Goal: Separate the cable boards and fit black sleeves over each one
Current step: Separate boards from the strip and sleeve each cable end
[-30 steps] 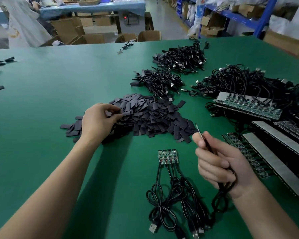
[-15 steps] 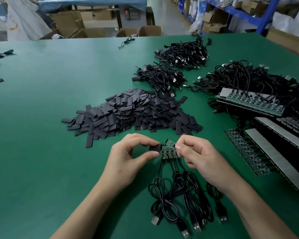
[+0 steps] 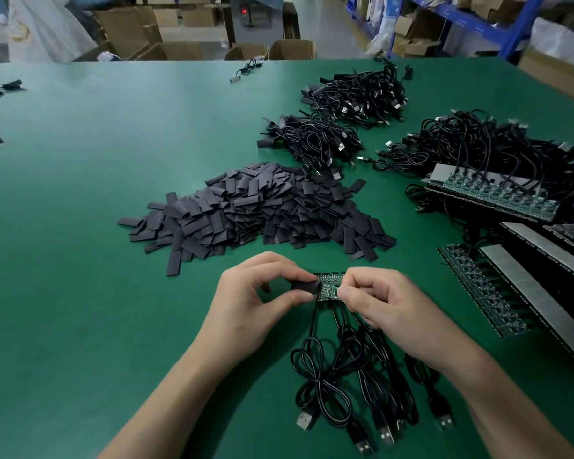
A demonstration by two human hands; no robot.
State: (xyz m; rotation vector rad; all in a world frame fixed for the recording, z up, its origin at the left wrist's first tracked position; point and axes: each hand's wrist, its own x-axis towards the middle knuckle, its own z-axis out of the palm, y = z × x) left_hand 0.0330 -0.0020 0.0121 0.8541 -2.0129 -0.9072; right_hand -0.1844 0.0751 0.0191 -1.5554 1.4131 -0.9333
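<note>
Right end of the boards [image 3: 328,288] sits under our right fingers [image 3: 355,281]. Mouth of the sleeve [image 3: 304,285] is masked by our left fingers [image 3: 289,265]; we can't tell overlap. Right of the fingers, the panels [image 3: 537,293] run off frame.

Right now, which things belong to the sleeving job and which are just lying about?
Job: left hand pinching a black sleeve; right hand holding the green cable boards; pile of sleeves; board strips.
Lying about: cardboard boxes; blue shelving; lone cable far off.
</note>
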